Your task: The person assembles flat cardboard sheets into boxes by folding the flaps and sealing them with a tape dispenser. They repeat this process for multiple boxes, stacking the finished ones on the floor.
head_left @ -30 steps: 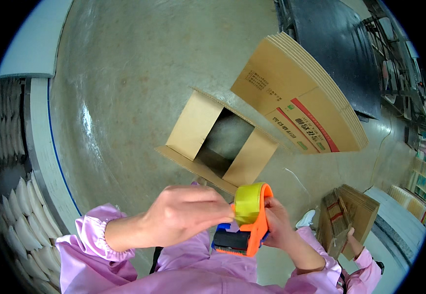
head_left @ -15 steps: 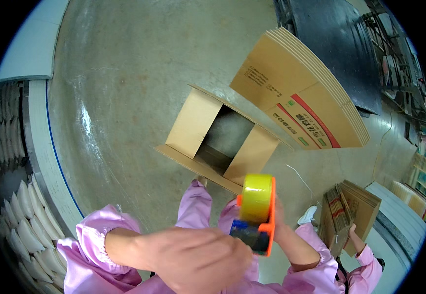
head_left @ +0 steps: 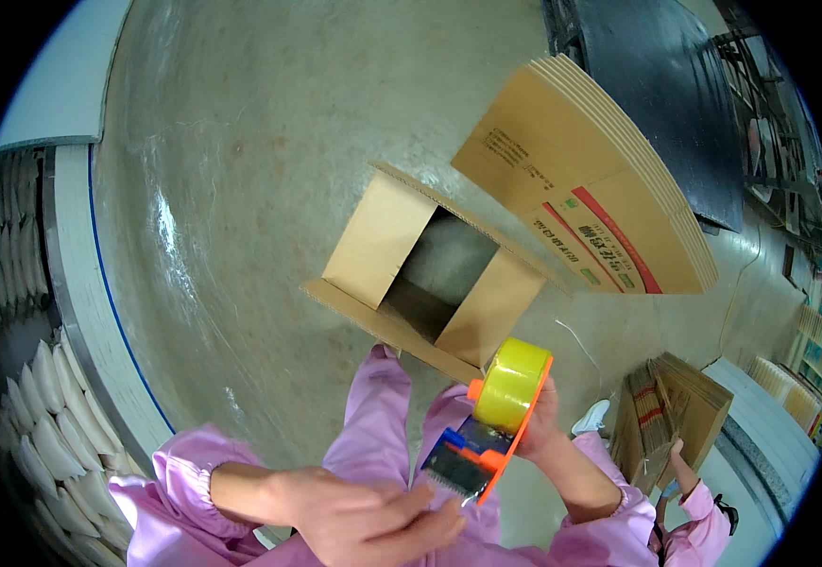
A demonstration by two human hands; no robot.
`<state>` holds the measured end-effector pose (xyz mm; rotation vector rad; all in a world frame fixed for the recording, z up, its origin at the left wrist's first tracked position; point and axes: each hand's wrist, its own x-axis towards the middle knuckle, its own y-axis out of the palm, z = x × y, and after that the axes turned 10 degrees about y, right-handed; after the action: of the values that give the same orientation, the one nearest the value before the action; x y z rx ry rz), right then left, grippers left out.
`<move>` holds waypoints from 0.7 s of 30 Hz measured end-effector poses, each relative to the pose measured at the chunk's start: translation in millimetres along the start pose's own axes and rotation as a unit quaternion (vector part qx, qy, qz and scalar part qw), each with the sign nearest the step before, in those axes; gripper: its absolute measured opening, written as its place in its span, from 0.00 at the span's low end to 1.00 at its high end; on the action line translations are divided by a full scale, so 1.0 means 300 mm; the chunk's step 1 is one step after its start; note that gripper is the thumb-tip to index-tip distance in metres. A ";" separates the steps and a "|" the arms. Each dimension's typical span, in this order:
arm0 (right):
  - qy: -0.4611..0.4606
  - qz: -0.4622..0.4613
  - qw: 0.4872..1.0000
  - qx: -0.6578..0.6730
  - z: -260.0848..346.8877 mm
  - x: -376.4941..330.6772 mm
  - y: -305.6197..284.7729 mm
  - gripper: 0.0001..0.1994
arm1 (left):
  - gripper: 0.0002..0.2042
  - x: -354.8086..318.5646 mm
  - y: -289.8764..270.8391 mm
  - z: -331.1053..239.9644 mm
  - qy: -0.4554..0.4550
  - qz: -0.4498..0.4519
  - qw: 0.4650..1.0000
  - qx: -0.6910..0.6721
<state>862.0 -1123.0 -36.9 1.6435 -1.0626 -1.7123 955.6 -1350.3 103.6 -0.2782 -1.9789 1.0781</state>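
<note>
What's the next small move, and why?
Probably pinch the yellow tape at the toothed cutter with the left hand: its fingers are close by, the right hand holds the orange tape dispenser, and the cardboard box has its flaps spread. Blur hides whether the left already grips tape.

The left hand (head_left: 368, 520) is blurred; whether the tape dispenser (head_left: 505, 392) is touched by it cannot be told. The right hand (head_left: 545, 423) is partly hidden behind the dispenser. White bags (head_left: 56, 430) at near left are cut off by the view's dark rim.
</note>
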 end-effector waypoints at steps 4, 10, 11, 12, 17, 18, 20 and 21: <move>-0.242 -0.139 0.741 -0.611 0.114 0.083 -0.070 0.14 | 0.14 -0.117 0.016 0.044 -0.048 -0.121 0.991 0.008; -0.322 -0.290 0.526 -0.731 0.433 0.432 -0.273 0.20 | 0.25 -0.595 0.542 0.009 -0.445 0.159 0.881 0.025; -0.313 -0.316 0.546 -0.710 0.475 0.494 -0.318 0.20 | 0.27 -0.724 0.674 0.002 -0.445 0.205 0.871 0.034; -0.289 -0.324 0.577 -0.691 0.499 0.564 -0.366 0.20 | 0.29 -0.843 0.782 -0.008 -0.442 0.246 0.862 0.044; -0.254 -0.379 0.674 -0.580 0.319 0.693 -0.513 0.13 | 0.24 -1.063 1.079 0.172 -0.396 0.181 0.898 0.068; -0.244 -0.385 0.695 -0.556 0.288 0.701 -0.530 0.14 | 0.23 -1.057 1.099 0.234 -0.406 0.188 0.893 0.052; -0.239 -0.380 0.652 -0.611 0.231 0.724 -0.623 0.16 | 0.24 -1.051 1.143 0.346 -0.414 0.204 0.886 0.042; -0.249 -0.363 0.616 -0.654 0.195 0.745 -0.658 0.17 | 0.25 -1.050 1.144 0.400 -0.419 0.225 0.879 0.048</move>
<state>806.3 -1187.8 -328.5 0.5067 0.8963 -2.4617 994.9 -1382.9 -374.7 -0.2434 -2.6808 1.8123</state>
